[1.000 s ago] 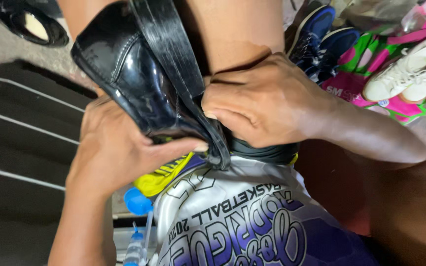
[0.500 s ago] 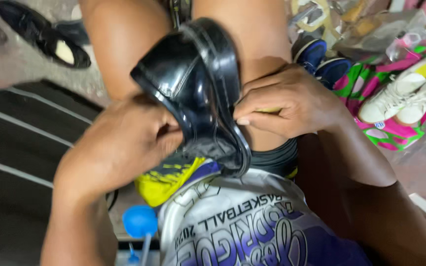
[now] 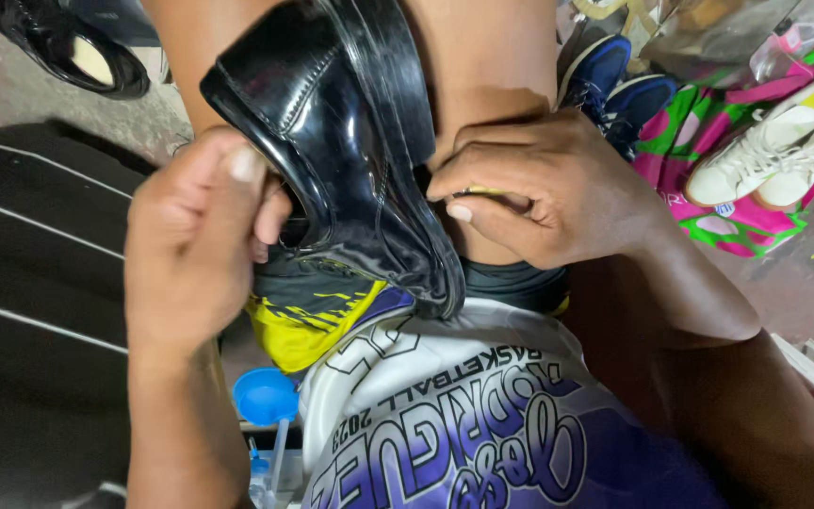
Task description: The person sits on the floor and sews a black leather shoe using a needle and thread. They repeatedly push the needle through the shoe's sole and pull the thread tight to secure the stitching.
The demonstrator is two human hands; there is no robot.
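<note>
A glossy black leather shoe [image 3: 341,141] rests on my lap between my bare thighs, sole edge turned to the right. My left hand [image 3: 195,236] grips the shoe's opening from the left, fingers curled inside it. My right hand [image 3: 544,193] presses against the shoe's sole side and pinches a thin yellowish tool [image 3: 478,192] at the seam; its tip is hidden. Below the shoe lie my black-and-yellow shorts [image 3: 308,311] and my white-and-purple printed jersey [image 3: 445,415].
Another black shoe [image 3: 68,47] lies on the ground at top left. A dark striped mat [image 3: 30,311] fills the left. Blue sneakers [image 3: 614,85] and white sneakers [image 3: 774,151] on a pink-green cloth [image 3: 737,226] sit at the right. A blue lid [image 3: 266,396] lies below.
The shoe has shifted a little on my lap and my left hand has re-gripped its opening, thumb now raised. My right hand stays pinched at the sole seam.
</note>
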